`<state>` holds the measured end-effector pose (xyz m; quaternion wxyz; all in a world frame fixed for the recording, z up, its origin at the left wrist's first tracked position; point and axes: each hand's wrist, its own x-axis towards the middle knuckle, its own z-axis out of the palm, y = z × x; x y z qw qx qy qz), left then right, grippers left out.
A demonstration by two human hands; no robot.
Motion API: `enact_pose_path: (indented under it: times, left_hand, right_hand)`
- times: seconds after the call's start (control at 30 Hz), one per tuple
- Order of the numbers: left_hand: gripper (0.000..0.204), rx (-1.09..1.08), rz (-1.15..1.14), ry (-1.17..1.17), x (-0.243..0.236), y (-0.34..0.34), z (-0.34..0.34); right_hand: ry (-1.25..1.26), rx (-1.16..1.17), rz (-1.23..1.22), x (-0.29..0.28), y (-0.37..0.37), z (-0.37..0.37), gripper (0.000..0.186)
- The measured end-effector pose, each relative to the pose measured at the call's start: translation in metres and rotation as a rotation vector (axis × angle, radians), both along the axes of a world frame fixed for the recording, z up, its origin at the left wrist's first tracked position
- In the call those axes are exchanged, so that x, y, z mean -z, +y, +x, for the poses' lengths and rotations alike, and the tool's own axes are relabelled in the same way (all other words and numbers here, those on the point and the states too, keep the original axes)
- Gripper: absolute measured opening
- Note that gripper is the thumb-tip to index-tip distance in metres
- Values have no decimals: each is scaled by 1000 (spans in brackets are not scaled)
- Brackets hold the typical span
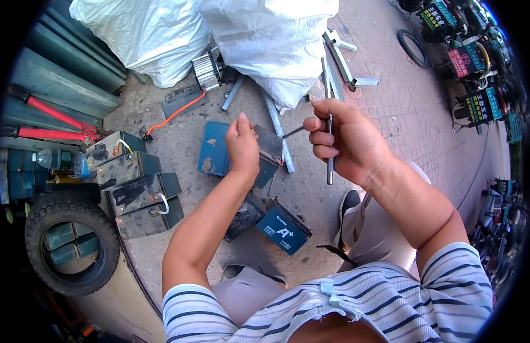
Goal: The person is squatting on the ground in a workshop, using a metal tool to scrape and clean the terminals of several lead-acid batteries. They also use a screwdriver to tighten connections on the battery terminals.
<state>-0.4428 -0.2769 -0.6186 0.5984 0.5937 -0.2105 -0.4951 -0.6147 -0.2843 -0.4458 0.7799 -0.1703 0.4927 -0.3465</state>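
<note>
R hand (350, 140) grip: closed, fingers wrapped round a slim metal bar (331, 171), held roughly upright, lower end poking out below the fist. Thin dark rod (294, 132) sticks out L of same fist; can't tell if it's one pc w/ the bar. L hand (242, 146) grip: fingers curled in, thumb up; can't tell if we've got anything in it. In view it overlaps a blue block (212, 150) w/ peeled patches on the ground (185, 150). Blue-faced batt (284, 231) sits tilted nearer our feet. Galv. strip (276, 126) lies btwn our hands in view, wht sacks (265, 43) beyond. To our L: row of dusty batts (140, 214), tyre (35, 240) just beside, red-handled cutter (54, 135) & clear bottle (50, 159) nearby.
</note>
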Motion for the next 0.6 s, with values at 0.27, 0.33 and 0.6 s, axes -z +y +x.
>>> enact_pose_path:
  times: [0.27,0.33,0.6]
  left_hand:
    - [30,387,-204,-166,13,44,35]
    - [23,485,-187,-555,7,63,53]
    - [23,334,-253,-661,29,72,92]
  right_hand:
    - [2,2,-108,14,-12,5,12]
    - [21,-10,-99,16,-13,8,12]
    - [22,-19,8,21,-10,21,12]
